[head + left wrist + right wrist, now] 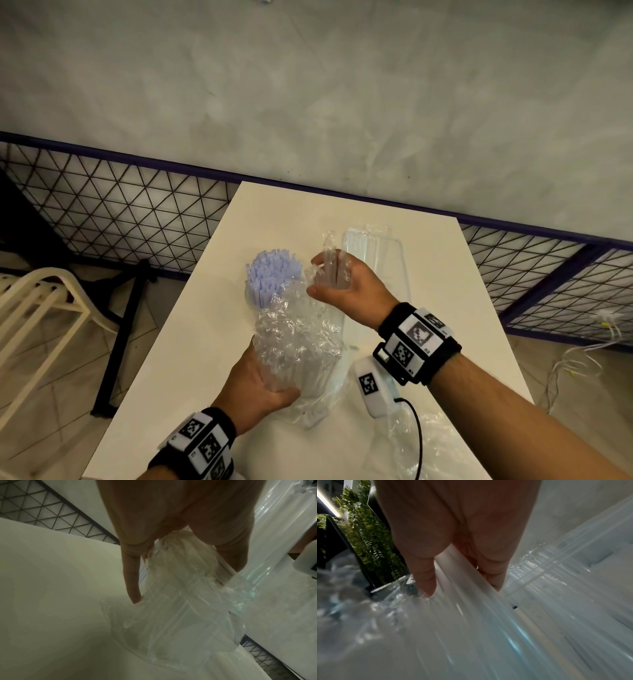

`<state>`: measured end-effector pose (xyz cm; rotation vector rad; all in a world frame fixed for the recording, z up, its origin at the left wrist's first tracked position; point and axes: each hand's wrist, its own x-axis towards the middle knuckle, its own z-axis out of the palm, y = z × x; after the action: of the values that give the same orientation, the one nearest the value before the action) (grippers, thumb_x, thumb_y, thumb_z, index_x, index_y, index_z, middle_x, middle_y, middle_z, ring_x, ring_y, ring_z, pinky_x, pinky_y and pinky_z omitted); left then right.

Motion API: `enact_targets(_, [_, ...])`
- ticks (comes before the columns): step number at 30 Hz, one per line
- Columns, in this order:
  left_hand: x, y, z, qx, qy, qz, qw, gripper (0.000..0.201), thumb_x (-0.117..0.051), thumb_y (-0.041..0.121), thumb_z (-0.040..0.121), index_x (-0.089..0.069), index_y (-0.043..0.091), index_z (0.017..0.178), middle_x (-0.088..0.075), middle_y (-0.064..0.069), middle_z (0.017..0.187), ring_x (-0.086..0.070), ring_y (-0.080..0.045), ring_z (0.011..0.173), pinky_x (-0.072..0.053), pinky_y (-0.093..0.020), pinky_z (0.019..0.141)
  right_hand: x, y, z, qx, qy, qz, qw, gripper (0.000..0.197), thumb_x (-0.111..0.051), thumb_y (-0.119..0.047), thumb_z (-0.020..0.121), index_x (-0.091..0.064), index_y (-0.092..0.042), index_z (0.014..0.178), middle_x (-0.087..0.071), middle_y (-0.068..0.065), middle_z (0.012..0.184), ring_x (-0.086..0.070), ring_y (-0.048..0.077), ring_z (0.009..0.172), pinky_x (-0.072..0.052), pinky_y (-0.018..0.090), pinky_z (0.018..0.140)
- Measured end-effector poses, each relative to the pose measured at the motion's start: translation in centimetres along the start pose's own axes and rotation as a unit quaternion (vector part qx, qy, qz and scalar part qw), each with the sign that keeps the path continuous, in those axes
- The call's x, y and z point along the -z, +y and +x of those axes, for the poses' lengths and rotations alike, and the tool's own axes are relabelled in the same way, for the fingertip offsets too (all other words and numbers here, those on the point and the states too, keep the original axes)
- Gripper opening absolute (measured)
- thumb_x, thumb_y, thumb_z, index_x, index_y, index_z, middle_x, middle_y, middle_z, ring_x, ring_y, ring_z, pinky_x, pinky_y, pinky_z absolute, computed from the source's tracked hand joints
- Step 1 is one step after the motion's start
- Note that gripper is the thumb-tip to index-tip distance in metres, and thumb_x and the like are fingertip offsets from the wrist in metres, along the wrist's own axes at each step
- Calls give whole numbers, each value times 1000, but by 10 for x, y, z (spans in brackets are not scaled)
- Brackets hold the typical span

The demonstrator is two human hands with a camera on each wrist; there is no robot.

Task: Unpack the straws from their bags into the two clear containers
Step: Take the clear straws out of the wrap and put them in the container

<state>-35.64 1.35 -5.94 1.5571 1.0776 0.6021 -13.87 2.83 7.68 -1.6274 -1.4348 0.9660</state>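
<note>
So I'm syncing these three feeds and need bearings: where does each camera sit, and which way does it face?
Head: worn on the head, looking forward and down at the white table; both forearms, the left hand and right hand show.
Left wrist: looks along the left hand's fingers gripping the crumpled clear bag.
Right wrist: looks along the right hand's fingers round clear straws.
Shared: head and left wrist views both show the bag and table.

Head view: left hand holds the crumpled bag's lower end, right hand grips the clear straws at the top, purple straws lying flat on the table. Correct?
Not quite. The purple straws stand upright, bunched in a clear container, as the head view shows. The rest holds: the left hand holds the crumpled bag low, and the right hand grips the clear straws.
</note>
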Motion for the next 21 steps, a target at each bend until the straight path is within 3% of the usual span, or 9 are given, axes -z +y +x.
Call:
enact_targets(5, [0,-4,0,6,0,-5,1000,83,-91,24,54,-53,30,128,-69,20,110,-63,8,102,-44,1,80,4,-11,0,22,-6,-14,1000,14,-76,-27,86,-71,-25,99,-74,-5,100,-69,7,93,-53,30,92])
enact_targets(8, [-1,-5,0,7,0,-7,1000,82,-90,26,54,-53,30,127,-69,19,110,-64,6,102,-48,-8,86,8,-14,2,25,15,-2,1000,17,-77,-31,85,-71,-25,100,-75,-6,102,-70,7,97,-53,38,97])
enact_targets(11, [-1,-4,0,7,-3,-13,1000,82,-90,27,53,-53,31,126,-69,22,110,-65,3,103,-50,-17,92,15,-21,3,42,41,34,998,20,-77,-33,83,-72,-20,97,-76,0,100,-72,17,98,-52,48,97])
enact_targets(13, [-1,-5,-1,10,-5,-20,1000,80,-90,23,55,-53,31,126,-69,22,110,-65,4,103,-49,-12,88,23,-33,3,60,49,54,995,17,-77,-27,84,-71,-16,96,-76,6,97,-73,23,94,-54,50,95])
enact_targets(15, [-1,-5,-1,12,-5,-23,1000,80,-91,22,56,-52,32,126,-69,23,110,-65,5,103,-48,-8,86,36,-52,2,83,60,105,989,10,-73,-10,86,-68,-8,95,-75,16,97,-74,31,87,-58,48,88])
enact_targets(18, [-1,-7,0,17,-8,-31,999,82,-91,28,53,-52,32,125,-71,15,112,-67,-4,105,-52,-28,98,66,-86,-1,115,108,178,971,11,-64,7,88,-60,0,95,-70,22,94,-72,31,76,-61,45,78])
enact_targets(21, [0,-9,1,21,-18,-37,999,84,-91,28,53,-52,32,126,-71,9,115,-68,-11,108,-51,-40,102,101,-108,0,164,164,217,948,18,-65,6,88,-56,1,103,-68,22,95,-71,33,76,-61,49,77])
